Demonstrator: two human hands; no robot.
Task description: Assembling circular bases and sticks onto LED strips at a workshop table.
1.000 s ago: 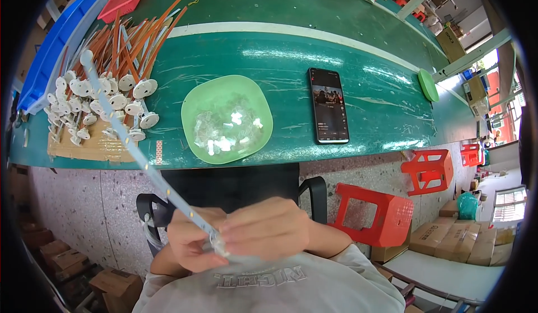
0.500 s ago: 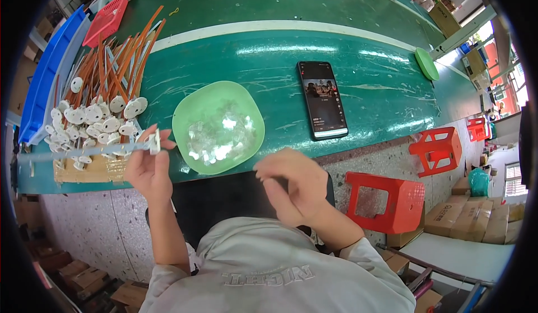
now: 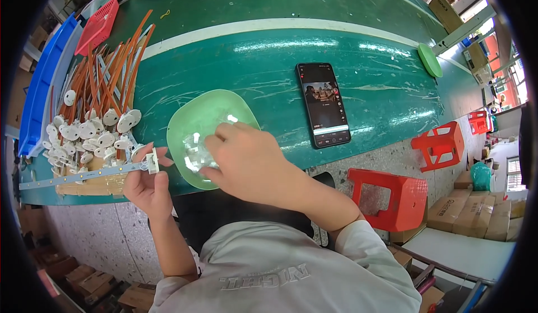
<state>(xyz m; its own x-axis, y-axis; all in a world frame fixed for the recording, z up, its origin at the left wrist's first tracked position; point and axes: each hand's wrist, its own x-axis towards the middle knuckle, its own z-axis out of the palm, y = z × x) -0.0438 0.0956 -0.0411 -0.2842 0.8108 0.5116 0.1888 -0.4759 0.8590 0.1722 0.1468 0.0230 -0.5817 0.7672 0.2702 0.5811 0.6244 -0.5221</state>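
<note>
My left hand (image 3: 148,194) is closed near the end of a thin LED light strip (image 3: 84,175), which lies level and reaches out to the left. A white disc-like end piece (image 3: 153,161), seen edge-on, sits on the strip's end between my fingers. My right hand (image 3: 246,159) is in the light green bowl (image 3: 207,102), thumb and fingers bent and apart, tips at the small clear, shiny pieces (image 3: 196,150). Its fingertips partly cover those pieces. Beyond my left hand, several strips with white round ends (image 3: 89,129) lie piled on cardboard (image 3: 101,185).
A phone (image 3: 323,105) with a lit screen lies on the green table (image 3: 269,60), right of the bowl. A blue tray (image 3: 47,83) and red basket (image 3: 98,26) stand at the far left. Red stools (image 3: 386,201) stand right of the table.
My right hand has moved left and forward from the table's near edge into the bowl. My left hand still holds the LED strip, now a little lower in view.
</note>
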